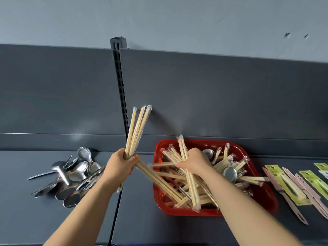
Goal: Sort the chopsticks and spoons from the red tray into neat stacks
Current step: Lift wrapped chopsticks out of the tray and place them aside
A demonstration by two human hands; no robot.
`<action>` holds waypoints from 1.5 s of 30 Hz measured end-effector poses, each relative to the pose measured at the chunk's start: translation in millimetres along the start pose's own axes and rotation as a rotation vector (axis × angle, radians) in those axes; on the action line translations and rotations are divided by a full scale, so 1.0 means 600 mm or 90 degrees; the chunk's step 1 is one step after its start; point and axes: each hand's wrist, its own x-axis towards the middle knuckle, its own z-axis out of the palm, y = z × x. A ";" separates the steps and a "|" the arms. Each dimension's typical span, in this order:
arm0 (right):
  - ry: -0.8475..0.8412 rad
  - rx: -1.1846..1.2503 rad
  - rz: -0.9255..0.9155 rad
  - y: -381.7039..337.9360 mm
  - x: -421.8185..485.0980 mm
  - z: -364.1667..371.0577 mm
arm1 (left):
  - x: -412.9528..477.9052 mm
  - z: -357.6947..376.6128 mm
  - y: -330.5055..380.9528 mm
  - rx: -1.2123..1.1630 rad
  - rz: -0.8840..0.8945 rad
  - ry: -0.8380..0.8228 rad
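While you are working at the dark grey shelf (142, 219), your left hand (120, 166) is gripping a bundle of wrapped chopsticks (137, 132), fingers (132, 159) fully closed around it near mid-length. The upper ends are fanning upward against the back panel (213, 95); the lower ends are angling down toward the red tray (266, 208). Your right hand (195, 162) is reaching into the tray, fingers curled around another wrapped pair (188, 174) that is standing steeply out of the pile.

The remaining chopsticks (225, 164) are lying crisscrossed in the tray, with several metal spoons (230, 174) partly buried among them. A loose heap of sorted spoons (76, 176) is resting on the shelf to the left, well apart from the tray. Packaged utensils (291, 187) are lying to the right of the tray; these are not part of the task.

Handling notes, as judgement:
- The chopsticks are light, thin and stiff. The clear sleeves are probably slick, so pairs are likely to slide past one another in a loose grip.
- Take hold near mid-length. A grip at one end is letting the bundle splay.
- The spoons are heavier and smooth. Lift them by the handle, clear of overlying sticks.
- Withdraw tangled pairs along their length to avoid flicking neighbours out of the tray.
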 end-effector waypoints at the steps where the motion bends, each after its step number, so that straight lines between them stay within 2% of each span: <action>1: 0.003 -0.004 0.007 0.000 0.003 -0.001 | 0.002 0.002 0.000 -0.002 0.000 -0.003; 9: 0.018 0.101 -0.015 0.016 0.014 0.001 | 0.003 0.008 0.005 -0.036 0.024 -0.005; 16: -0.014 0.216 -0.075 0.015 0.000 -0.063 | -0.002 0.005 0.039 -0.063 0.073 -0.013; 20: -0.006 0.297 -0.127 -0.002 -0.017 -0.101 | -0.003 -0.013 0.064 -0.065 0.142 0.040; 25: 0.004 0.429 -0.211 -0.060 -0.036 -0.124 | -0.014 -0.054 0.083 -0.173 0.194 0.154; 32: -0.041 0.422 -0.299 -0.186 -0.040 -0.074 | -0.028 -0.184 0.052 -0.251 0.141 0.328; 35: -0.044 0.402 -0.315 -0.258 -0.041 -0.023 | -0.041 -0.254 0.018 -0.263 0.118 0.369; 45: -0.169 0.372 -0.353 -0.562 -0.108 0.225 | -0.092 -0.577 -0.161 -0.218 0.047 0.467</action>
